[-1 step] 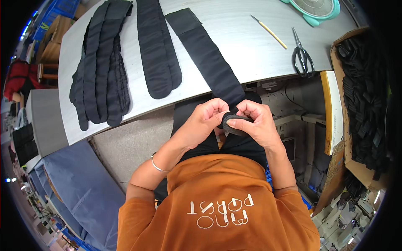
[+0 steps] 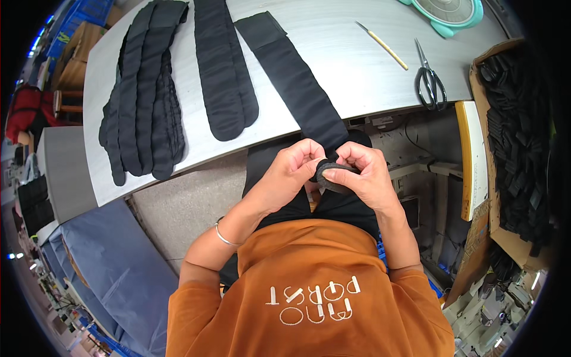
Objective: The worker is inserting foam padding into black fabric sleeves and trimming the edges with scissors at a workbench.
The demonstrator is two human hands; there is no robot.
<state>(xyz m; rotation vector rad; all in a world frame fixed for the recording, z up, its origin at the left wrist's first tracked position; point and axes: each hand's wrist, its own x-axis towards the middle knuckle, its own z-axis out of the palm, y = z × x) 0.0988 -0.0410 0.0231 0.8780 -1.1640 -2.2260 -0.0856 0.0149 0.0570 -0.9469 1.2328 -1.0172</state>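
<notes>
A long black fabric strip (image 2: 303,89) lies across the tabletop and hangs over its near edge down to my hands. Its near end is curled, showing a dark grey, rough-looking face. My left hand (image 2: 297,163) pinches the left side of that end between thumb and fingertips. On the other side, my right hand (image 2: 363,175) grips the same end, its thumb laid over the curled part. Both hands are close together above my lap. Further left, two overlapping black strips (image 2: 223,77) with rounded ends rest on the table, beside a layered pile of similar strips (image 2: 146,101).
Black-handled scissors (image 2: 429,83) and a thin tool with a pale wooden handle (image 2: 386,49) lie at the table's right. Behind them is a turquoise fan (image 2: 449,15). A cardboard box (image 2: 476,77) full of black pieces stands far right. Blue fabric (image 2: 116,256) covers something at lower left.
</notes>
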